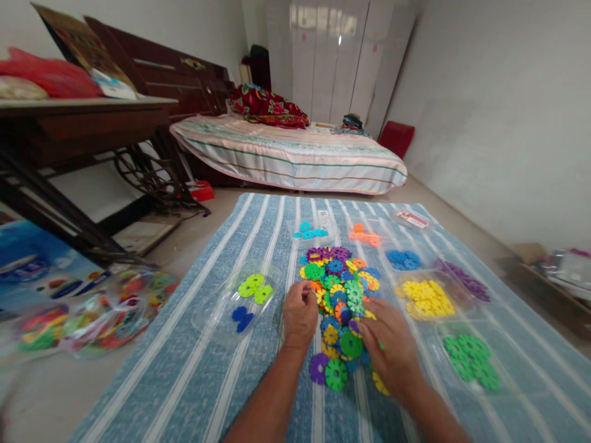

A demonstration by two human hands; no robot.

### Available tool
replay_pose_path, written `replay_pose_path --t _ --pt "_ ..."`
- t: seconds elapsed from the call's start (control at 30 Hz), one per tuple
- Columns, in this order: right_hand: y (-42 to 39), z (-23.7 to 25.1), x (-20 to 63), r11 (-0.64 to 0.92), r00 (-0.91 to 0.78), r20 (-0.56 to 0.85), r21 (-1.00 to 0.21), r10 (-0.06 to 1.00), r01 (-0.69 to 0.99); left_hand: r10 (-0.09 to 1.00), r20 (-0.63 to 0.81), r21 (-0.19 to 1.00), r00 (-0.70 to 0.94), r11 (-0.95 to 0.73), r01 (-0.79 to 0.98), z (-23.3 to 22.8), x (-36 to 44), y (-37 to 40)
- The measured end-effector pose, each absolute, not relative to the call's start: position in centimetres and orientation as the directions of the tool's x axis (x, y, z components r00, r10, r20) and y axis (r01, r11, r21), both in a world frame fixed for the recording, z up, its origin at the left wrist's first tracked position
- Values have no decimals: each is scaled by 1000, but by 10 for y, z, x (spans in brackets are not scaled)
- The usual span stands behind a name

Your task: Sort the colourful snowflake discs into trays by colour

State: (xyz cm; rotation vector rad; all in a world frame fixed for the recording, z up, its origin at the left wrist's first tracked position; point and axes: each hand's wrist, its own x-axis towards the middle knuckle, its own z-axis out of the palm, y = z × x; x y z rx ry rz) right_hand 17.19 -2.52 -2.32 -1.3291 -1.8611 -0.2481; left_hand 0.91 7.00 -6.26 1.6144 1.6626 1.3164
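My left hand (300, 314) pinches a piece from the mixed heap of flat, notched plastic snowflake discs (339, 295); my right hand (390, 344) rests open-fingered on it. They look light, stiff and slippery, best pinched at rims.

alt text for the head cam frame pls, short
Two bare hands, left hand and right hand, rest on a mixed pile of colourful snowflake discs on a blue striped cloth. Clear bags around it hold discs sorted by colour, including yellow discs and green discs.
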Motion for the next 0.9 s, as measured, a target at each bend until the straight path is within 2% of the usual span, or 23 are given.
replay_pose_path --t 0.1,0.2,0.27,0.33,0.4,0.47,0.53,0.6,0.7,0.9 --pt "-9 -2 235 258 -5 762 -213 648 942 942 270 862 -198 -144 486 -63 9 70" --pt "9 22 310 33 35 796 -69 604 997 942 271 861 -197 -146 488 -62 9 70" --pt "19 34 349 -148 78 793 16 604 989 941 275 862 -199 -149 485 -62 9 70" --pt "23 40 367 -269 143 785 31 603 963 939 279 862 -203 -152 483 -61 10 70" --pt "20 36 360 -244 175 778 -29 603 969 936 285 859 -206 -155 487 -60 10 70" --pt "12 25 332 -98 178 755 -150 631 984 935 289 855 -205 -155 495 -60 10 70" --pt "2 9 294 99 125 698 -271 705 958 936 288 852 -201 -155 500 -61 10 71" --pt "-7 -9 258 174 108 620 -378 777 909 937 288 852 -198 -156 500 -61 10 71" --pt "-14 -32 224 176 105 516 -467 850 866 936 290 852 -201 -156 500 -59 10 70" --pt "-17 -60 212 58 147 365 -495 919 867 932 293 855 -214 -156 495 -59 10 70"
